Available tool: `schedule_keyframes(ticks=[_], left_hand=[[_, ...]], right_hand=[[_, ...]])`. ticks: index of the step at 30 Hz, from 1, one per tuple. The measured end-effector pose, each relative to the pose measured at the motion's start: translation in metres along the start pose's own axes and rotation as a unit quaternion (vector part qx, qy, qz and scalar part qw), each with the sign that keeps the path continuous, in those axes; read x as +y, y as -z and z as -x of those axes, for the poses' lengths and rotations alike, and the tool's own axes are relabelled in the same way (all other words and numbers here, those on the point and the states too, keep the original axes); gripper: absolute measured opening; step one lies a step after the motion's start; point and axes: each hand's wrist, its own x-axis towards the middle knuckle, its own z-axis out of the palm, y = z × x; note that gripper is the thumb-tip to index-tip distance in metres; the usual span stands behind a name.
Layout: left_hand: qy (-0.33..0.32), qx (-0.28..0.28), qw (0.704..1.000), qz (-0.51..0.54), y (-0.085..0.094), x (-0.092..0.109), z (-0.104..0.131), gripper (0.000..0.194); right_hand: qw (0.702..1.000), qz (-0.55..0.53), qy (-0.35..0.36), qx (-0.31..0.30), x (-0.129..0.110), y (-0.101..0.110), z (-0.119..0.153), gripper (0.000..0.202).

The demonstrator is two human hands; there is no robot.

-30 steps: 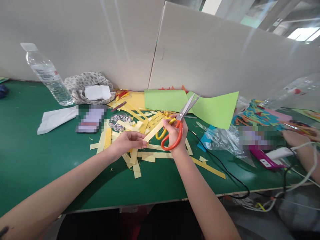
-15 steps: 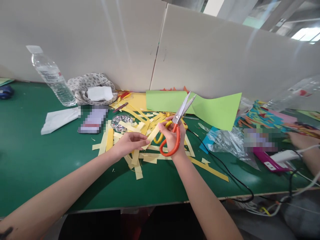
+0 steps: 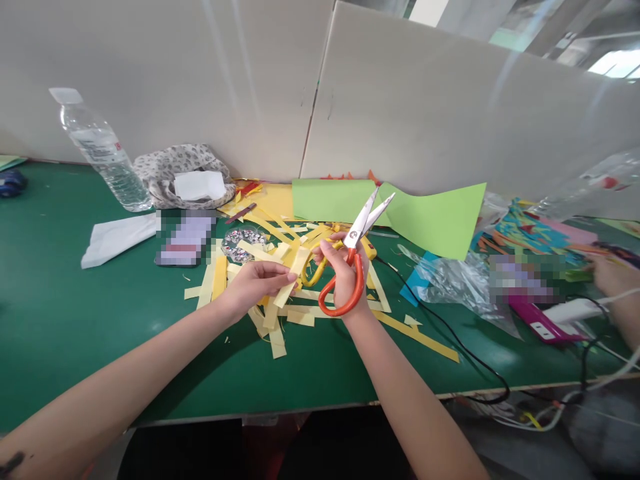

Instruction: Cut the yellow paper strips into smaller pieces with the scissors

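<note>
My left hand (image 3: 260, 285) pinches a pale yellow paper strip (image 3: 292, 277) between thumb and fingers. Scissors (image 3: 356, 235) with orange-red handles are in my right hand (image 3: 345, 267), their blades parted and pointing up and away. A yellow-handled tool (image 3: 315, 270) shows just left of my right hand; I cannot tell whether that hand touches it. Both hands are above a loose pile of yellow paper strips (image 3: 273, 313) on the green table (image 3: 200, 380). A round clear case of small beads or gems (image 3: 243, 244) lies among the strips.
Green paper sheets (image 3: 430, 220) lean at the back by the partition. On the left are a water bottle (image 3: 107, 160), a spotted pouch (image 3: 185, 177) and a phone (image 3: 185, 240). To the right are crumpled plastic (image 3: 465, 283), a magenta power strip (image 3: 543, 327), cables and another person's hand (image 3: 613, 277).
The paper strip in my left hand has come away from my right hand's fingers and stands more upright. My right hand has turned slightly, tilting the scissors a little to the right.
</note>
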Motion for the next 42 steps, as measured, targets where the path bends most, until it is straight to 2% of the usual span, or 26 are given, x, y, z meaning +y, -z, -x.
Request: schedule_keyframes(ticks=[10, 21, 24, 28, 31, 37, 42], left_hand=[[-0.001, -0.01, 1.0, 0.013, 0.001, -0.002, -0.001, 0.023], [0.003, -0.01, 1.0, -0.003, 0.0, -0.003, -0.001, 0.02], [-0.001, -0.011, 1.0, 0.024, 0.001, -0.001, -0.001, 0.019], [-0.011, 0.053, 0.994, 0.098, 0.01, 0.002, -0.006, 0.02], [-0.028, 0.102, 0.985, 0.139, 0.019, 0.003, -0.011, 0.021], [-0.064, 0.123, 0.968, 0.208, 0.028, 0.005, -0.014, 0.019], [-0.077, 0.143, 0.957, 0.24, 0.027, 0.009, -0.014, 0.018]], right_hand=[[0.998, 0.013, 0.018, -0.063, -0.001, -0.002, 0.003, 0.026], [0.998, 0.021, 0.027, -0.058, 0.004, -0.001, 0.002, 0.027], [0.997, 0.042, 0.034, -0.058, 0.003, -0.001, 0.001, 0.025], [0.998, 0.038, 0.028, -0.029, 0.001, 0.001, -0.001, 0.027], [0.999, 0.026, 0.009, -0.031, 0.0, 0.002, -0.003, 0.027], [0.992, 0.042, -0.054, -0.102, -0.003, 0.002, -0.002, 0.027], [0.981, 0.063, -0.074, -0.166, -0.006, 0.002, 0.001, 0.027]])
